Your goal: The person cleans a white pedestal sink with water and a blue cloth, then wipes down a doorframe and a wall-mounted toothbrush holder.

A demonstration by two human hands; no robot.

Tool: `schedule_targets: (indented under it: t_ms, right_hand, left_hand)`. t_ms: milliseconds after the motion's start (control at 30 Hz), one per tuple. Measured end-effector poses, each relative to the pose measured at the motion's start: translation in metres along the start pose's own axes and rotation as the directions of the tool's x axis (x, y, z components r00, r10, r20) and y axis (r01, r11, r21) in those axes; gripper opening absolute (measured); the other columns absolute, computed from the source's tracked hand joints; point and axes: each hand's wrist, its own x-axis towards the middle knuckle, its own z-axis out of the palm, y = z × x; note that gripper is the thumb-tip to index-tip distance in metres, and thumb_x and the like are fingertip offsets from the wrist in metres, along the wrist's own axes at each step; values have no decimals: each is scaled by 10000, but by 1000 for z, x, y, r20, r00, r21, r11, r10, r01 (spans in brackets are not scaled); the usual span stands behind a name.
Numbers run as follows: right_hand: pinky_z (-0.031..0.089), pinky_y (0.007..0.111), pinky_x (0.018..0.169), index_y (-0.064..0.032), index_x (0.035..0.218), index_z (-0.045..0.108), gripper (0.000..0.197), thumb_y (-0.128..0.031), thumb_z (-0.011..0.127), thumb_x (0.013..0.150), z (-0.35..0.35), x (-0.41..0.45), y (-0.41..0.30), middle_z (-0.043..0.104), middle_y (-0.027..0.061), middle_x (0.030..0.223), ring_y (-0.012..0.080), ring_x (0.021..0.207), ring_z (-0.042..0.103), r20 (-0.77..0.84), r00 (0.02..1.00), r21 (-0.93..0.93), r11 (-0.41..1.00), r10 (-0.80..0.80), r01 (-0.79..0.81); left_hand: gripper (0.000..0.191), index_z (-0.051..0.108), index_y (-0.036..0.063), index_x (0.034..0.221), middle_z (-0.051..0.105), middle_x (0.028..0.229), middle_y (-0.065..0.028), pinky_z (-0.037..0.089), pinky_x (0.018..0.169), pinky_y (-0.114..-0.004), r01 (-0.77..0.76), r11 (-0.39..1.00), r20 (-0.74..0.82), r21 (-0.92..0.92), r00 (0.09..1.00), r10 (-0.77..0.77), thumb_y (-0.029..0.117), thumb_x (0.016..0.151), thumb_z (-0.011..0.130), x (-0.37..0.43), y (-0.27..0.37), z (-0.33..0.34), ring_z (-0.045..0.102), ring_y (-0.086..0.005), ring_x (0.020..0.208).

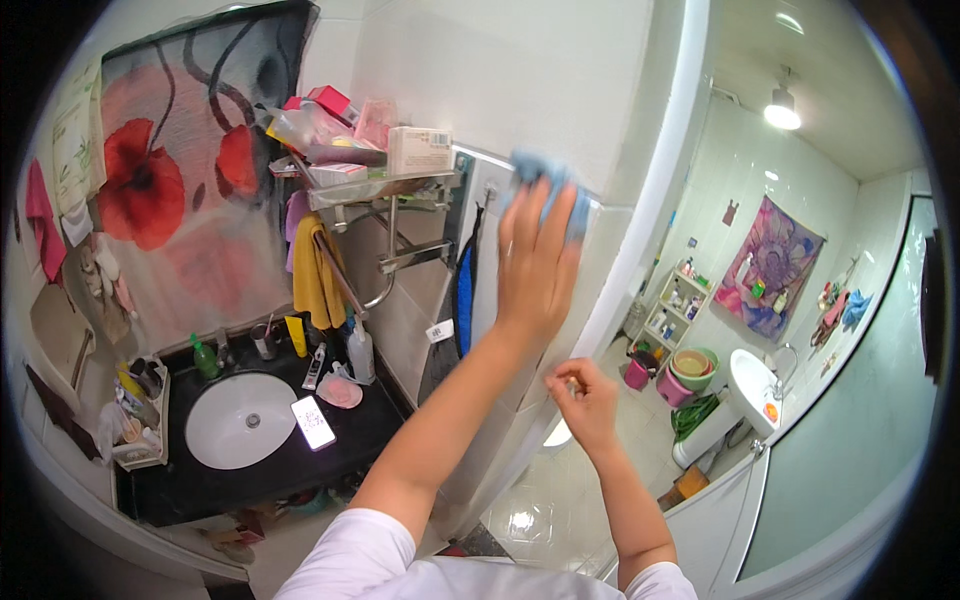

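Note:
My left hand is raised against the tiled wall, its fingers spread over a blue cloth that is pressed to the tiles near the wall's corner. The cloth and fingertips are blurred. Lower and to the right, my right hand is held up beside the wall's edge with its fingers curled; a small pale thing seems to show between thumb and fingers, too little of it to name. Left of my left hand, a blue and dark item with a white tag hangs from a wall hook.
A metal rack loaded with boxes juts out at left, a yellow towel hanging from it. Below are a black counter, a white basin and a lit phone. At right, a doorway leads to a pedestal sink and frosted door.

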Motion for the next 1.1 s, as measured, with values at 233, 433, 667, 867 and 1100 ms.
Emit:
schedule_targets:
  t_ms: [233, 433, 667, 867, 1100]
  right_hand:
    - [388, 174, 567, 26, 1223, 468, 510, -29, 721, 784, -25, 16, 14, 511, -24, 686, 29, 630, 471, -304, 953, 154, 986, -15, 65]
    - [387, 165, 579, 32, 1376, 317, 777, 1, 757, 736, -21, 23, 29, 405, -58, 634, 14, 587, 397, -260, 959, 357, 934, 114, -14]
    - [421, 185, 611, 11, 1401, 284, 805, 18, 742, 739, -17, 23, 26, 413, -58, 651, 30, 599, 408, -169, 977, 567, 824, 133, -14]
    - [411, 174, 615, 5, 1393, 278, 789, 17, 734, 749, -21, 23, 31, 410, -60, 652, 19, 600, 408, -175, 979, 461, 887, 103, -11]
    - [392, 156, 604, -2, 1392, 257, 796, 12, 736, 756, -21, 22, 32, 413, -59, 649, 13, 600, 408, -173, 979, 465, 885, 108, -15]
  left_hand:
    - [601, 343, -29, 1382, 299, 1400, -260, 255, 1064, -538, 333, 924, 240, 188, 897, -372, 53, 833, 572, -257, 9, -43, 297, -469, 1278]
    - [481, 460, 13, 1337, 293, 1437, -241, 240, 1068, -545, -89, 994, 198, 61, 977, 76, 118, 875, 540, -128, 15, -15, 272, -490, 1306]
    - [474, 603, 109, 1212, 395, 1322, -125, 380, 962, -461, -200, 904, 163, 379, 975, 147, -24, 757, 612, -156, 16, -8, 386, -420, 1154]
    - [464, 603, 130, 1216, 347, 1343, -101, 377, 1000, -482, -36, 933, 264, 358, 962, -64, 39, 763, 643, -278, 16, -22, 346, -416, 1207]
    - [539, 395, 48, 1385, 274, 1455, -247, 246, 1077, -537, -30, 1000, 63, 9, 998, 29, 257, 910, 537, -103, -16, -6, 246, -478, 1337]
